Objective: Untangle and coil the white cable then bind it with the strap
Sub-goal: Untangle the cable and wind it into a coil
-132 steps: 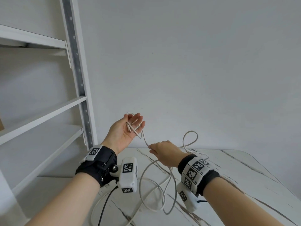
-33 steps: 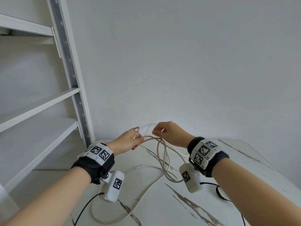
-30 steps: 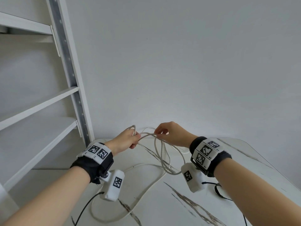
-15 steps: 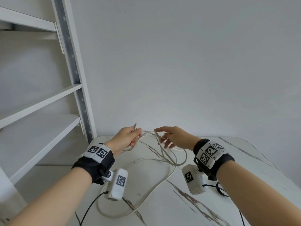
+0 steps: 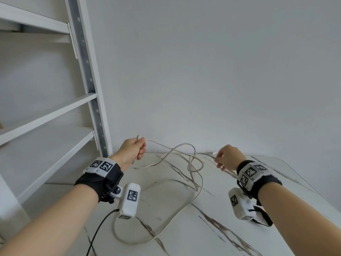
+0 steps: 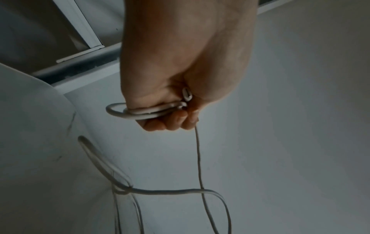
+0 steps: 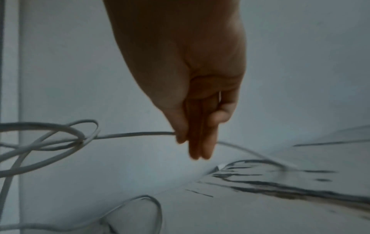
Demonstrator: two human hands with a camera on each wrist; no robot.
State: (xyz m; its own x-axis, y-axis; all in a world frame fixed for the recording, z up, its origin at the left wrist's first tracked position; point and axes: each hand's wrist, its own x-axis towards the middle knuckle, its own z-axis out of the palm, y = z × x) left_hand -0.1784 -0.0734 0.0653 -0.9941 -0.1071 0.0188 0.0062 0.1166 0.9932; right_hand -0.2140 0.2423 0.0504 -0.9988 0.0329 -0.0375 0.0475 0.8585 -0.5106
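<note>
The white cable [image 5: 191,163] hangs in tangled loops between my two hands, and a long loop of it [image 5: 156,235] lies on the marble table [image 5: 212,237]. My left hand [image 5: 137,150] is curled round a small bundle of cable loops [image 6: 144,112], with a plug end sticking up above the fist. My right hand [image 5: 224,158] is out to the right and pinches a strand between thumb and fingers [image 7: 181,136]; in the right wrist view the cable [image 7: 132,134] runs left from that pinch into a crossing of loops [image 7: 80,139]. No strap shows in any view.
A white shelving unit [image 5: 55,115] with a metal upright [image 5: 86,76] stands at the left, close to my left hand. A plain wall [image 5: 221,71] is right behind the table. Black wrist-camera leads [image 5: 99,228] hang by both forearms.
My hands have moved apart: the right hand went right, drawing a strand out of the tangle. The left hand keeps its bundle. The loops between the hands have stretched wider and lower.
</note>
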